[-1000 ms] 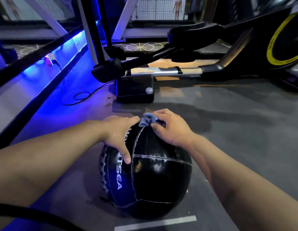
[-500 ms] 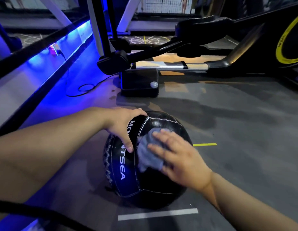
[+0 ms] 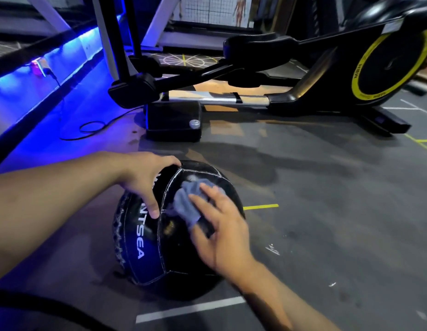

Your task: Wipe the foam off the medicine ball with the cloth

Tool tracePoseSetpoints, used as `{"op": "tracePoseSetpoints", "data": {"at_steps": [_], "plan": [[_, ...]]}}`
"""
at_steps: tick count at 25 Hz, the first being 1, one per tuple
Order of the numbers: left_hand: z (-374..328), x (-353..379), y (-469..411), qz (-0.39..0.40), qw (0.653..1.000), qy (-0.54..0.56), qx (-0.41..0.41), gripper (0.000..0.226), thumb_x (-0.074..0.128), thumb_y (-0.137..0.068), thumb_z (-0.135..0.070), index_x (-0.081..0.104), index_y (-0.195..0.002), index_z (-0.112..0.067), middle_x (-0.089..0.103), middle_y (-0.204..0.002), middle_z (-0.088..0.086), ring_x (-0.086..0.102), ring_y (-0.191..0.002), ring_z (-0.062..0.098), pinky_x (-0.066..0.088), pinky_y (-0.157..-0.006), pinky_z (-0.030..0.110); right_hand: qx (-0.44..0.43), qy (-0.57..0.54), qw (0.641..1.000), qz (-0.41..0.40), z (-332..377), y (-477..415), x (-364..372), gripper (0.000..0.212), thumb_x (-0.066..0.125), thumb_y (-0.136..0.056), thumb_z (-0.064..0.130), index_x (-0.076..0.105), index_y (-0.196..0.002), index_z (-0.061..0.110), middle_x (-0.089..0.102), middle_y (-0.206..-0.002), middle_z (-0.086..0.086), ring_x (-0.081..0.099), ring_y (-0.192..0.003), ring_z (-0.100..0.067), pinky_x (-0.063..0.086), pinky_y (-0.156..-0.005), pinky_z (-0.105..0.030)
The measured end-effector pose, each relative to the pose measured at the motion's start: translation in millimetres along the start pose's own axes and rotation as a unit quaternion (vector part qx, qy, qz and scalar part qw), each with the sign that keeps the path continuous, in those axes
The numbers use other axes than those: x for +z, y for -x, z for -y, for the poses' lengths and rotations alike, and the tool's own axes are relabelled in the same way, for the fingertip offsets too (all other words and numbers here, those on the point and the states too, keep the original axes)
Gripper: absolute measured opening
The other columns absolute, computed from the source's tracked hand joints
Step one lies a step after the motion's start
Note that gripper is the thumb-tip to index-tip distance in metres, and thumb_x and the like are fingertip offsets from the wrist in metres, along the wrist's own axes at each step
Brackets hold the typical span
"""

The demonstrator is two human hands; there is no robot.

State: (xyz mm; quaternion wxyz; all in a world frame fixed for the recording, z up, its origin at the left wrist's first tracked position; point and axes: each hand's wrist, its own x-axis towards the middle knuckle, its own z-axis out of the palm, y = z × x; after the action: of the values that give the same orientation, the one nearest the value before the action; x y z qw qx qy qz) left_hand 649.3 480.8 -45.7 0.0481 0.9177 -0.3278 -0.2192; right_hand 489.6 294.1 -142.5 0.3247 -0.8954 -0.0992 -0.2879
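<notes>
A black medicine ball (image 3: 157,244) with white stitching and white lettering sits on the grey gym floor. My left hand (image 3: 145,180) rests on its upper left side, fingers spread over the top and thumb pointing down. My right hand (image 3: 219,225) presses a small blue-grey cloth (image 3: 185,206) flat against the ball's upper front panel with straight fingers. A faint whitish smear of foam (image 3: 191,177) shows on the panel just above the cloth.
An elliptical trainer (image 3: 303,75) with a yellow-ringed flywheel stands behind the ball, its black base block (image 3: 173,123) close by. A cable (image 3: 90,127) lies on the floor at left, beside a blue-lit ledge. White tape line (image 3: 191,309) runs in front.
My right hand has swept the cloth from the top of the ball down onto its front panel, its fingers flattening. My left hand has stayed on the ball's upper left.
</notes>
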Motion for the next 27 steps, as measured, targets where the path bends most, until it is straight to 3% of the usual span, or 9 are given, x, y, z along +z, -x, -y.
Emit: {"op": "tracePoseSetpoints", "data": {"at_steps": [4,8,13,16,19,23,24,26,27], "plan": [[-2,3,0,0.000,1.000,0.013,0.005,0.124,0.090,-0.017,-0.064,0.032,-0.127,-0.053,0.059,-0.123,-0.020,0.057,-0.114,0.008,0.048,-0.100,0.036,-0.048,0.061,0.997,0.002,5,18,7,0.053,0.071,-0.078,0.026,0.061,-0.130,0.020,0.049,-0.147,-0.006,0.044,-0.137,-0.029,0.036,-0.112,-0.049],[-11,-1,-3,0.006,1.000,0.017,0.003,0.122,0.091,-0.022,-0.062,0.032,-0.129,-0.053,0.058,-0.120,-0.021,0.056,-0.111,0.008,0.049,-0.098,0.036,-0.065,0.062,0.996,-0.018,-9,20,-4,0.050,0.068,-0.082,0.029,0.060,-0.130,0.016,0.050,-0.145,-0.010,0.044,-0.136,-0.028,0.041,-0.109,-0.047],[-32,-6,-11,0.017,0.999,-0.030,0.003,0.128,0.088,-0.025,-0.067,0.029,-0.136,-0.047,0.057,-0.124,-0.018,0.055,-0.113,0.010,0.046,-0.097,0.032,-0.021,0.035,0.999,-0.017,-19,24,-16,0.054,0.063,-0.081,0.028,0.058,-0.133,0.017,0.045,-0.150,-0.005,0.040,-0.140,-0.021,0.038,-0.112,-0.041],[-40,-13,-13,0.040,0.998,-0.046,-0.003,0.125,0.088,-0.027,-0.065,0.029,-0.136,-0.048,0.057,-0.122,-0.019,0.054,-0.113,0.010,0.044,-0.098,0.031,0.052,-0.010,0.999,-0.011,-22,17,-21,0.052,0.062,-0.083,0.030,0.059,-0.133,0.020,0.045,-0.149,0.000,0.043,-0.137,-0.012,0.033,-0.114,-0.024],[-46,-20,-9,0.069,0.996,-0.049,-0.011,0.123,0.090,-0.028,-0.063,0.031,-0.135,-0.048,0.059,-0.119,-0.020,0.055,-0.111,0.009,0.045,-0.100,0.034,0.160,-0.087,0.983,-0.010,-38,-11,-22,0.044,0.065,-0.085,0.024,0.063,-0.128,0.019,0.054,-0.136,0.002,0.049,-0.123,-0.003,0.031,-0.106,-0.009],[-47,-3,4,0.020,0.996,-0.084,-0.003,0.130,0.081,-0.024,-0.078,0.022,-0.137,-0.051,0.054,-0.129,-0.019,0.054,-0.117,0.015,0.045,-0.097,0.035,0.359,-0.107,0.927,0.007,-68,-32,-36,0.011,0.066,-0.086,0.030,0.067,-0.097,0.028,0.067,-0.112,-0.001,0.065,-0.098,-0.015,0.048,-0.088,-0.024],[-45,1,6,0.006,0.996,-0.092,0.007,0.130,0.079,-0.024,-0.079,0.022,-0.137,-0.050,0.053,-0.130,-0.020,0.054,-0.117,0.015,0.046,-0.095,0.035,0.339,-0.064,0.938,0.010,-60,-32,-34,0.014,0.065,-0.087,0.030,0.067,-0.100,0.030,0.065,-0.119,-0.001,0.063,-0.105,-0.017,0.048,-0.093,-0.026],[-37,3,8,-0.009,0.997,-0.080,0.021,0.120,0.082,-0.026,-0.074,0.028,-0.130,-0.050,0.057,-0.119,-0.024,0.058,-0.109,0.011,0.046,-0.086,0.030,0.123,0.012,0.992,0.038,-22,-36,-20,0.033,0.065,-0.087,0.028,0.065,-0.120,0.025,0.056,-0.136,-0.003,0.052,-0.125,-0.020,0.039,-0.107,-0.027],[-32,4,10,-0.014,0.997,-0.065,0.028,0.111,0.085,-0.028,-0.070,0.031,-0.122,-0.051,0.059,-0.111,-0.026,0.059,-0.102,0.007,0.045,-0.081,0.026,0.003,0.018,0.997,0.078,2,-41,-12,0.039,0.067,-0.086,0.027,0.064,-0.124,0.020,0.055,-0.138,-0.007,0.049,-0.128,-0.024,0.036,-0.111,-0.031]]}}
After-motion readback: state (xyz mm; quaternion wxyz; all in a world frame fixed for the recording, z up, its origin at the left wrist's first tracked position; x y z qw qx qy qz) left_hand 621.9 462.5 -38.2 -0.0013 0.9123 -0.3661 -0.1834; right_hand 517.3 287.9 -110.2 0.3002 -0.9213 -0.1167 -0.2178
